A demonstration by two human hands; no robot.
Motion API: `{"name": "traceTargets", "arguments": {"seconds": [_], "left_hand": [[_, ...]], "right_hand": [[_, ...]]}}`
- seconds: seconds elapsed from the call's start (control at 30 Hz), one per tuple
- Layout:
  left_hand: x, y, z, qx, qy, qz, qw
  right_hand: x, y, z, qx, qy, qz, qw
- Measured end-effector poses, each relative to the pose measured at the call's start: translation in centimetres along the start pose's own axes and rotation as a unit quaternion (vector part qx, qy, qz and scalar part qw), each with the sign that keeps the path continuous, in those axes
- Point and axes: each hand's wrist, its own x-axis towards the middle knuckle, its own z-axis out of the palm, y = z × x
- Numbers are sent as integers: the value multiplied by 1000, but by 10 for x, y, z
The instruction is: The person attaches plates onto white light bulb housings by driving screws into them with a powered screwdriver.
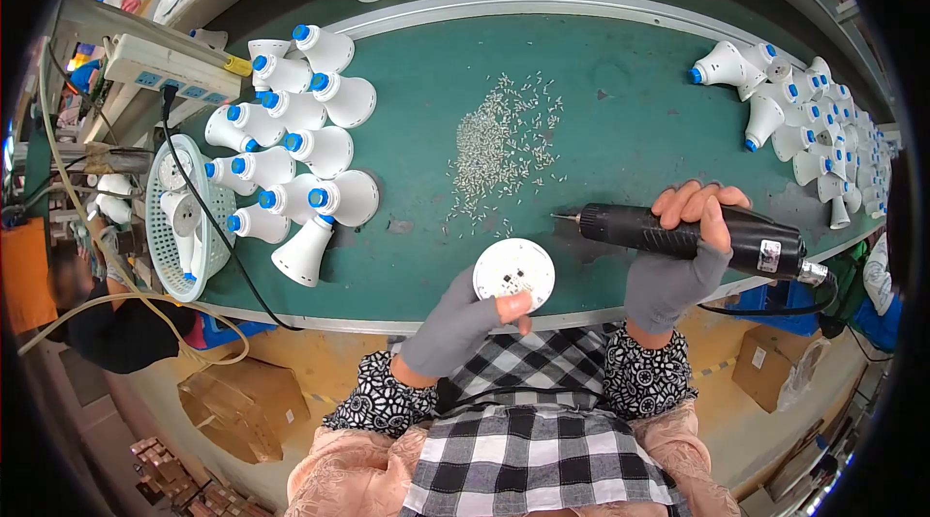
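In a grey fingerless glove, my left hand (468, 323) grips a round white lamp housing (514, 271), its open face with small dark parts turned up. My thumb lies over its lower edge. My right hand (690, 246), gloved alike, is wrapped round a black electric screwdriver (630, 227). The tool's thin bit points left, over the green table (407, 129), apart from the housing. Beyond both hands lies a loose pile of small silvery screws (494, 151).
White cone-shaped housings with blue caps (325, 151) stand clustered at left, and more (814, 120) at right. A pale basket (165, 236) with white parts sits by the left edge. A black cable (199, 197) runs from a power strip (170, 69). Cardboard boxes (242, 406) lie below.
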Motion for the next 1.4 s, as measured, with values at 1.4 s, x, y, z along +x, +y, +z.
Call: {"name": "traceTargets", "arguments": {"seconds": [1.4], "left_hand": [[3, 8, 27, 439, -54, 246, 863]], "right_hand": [[10, -44, -30, 141, 41, 99, 984]]}}
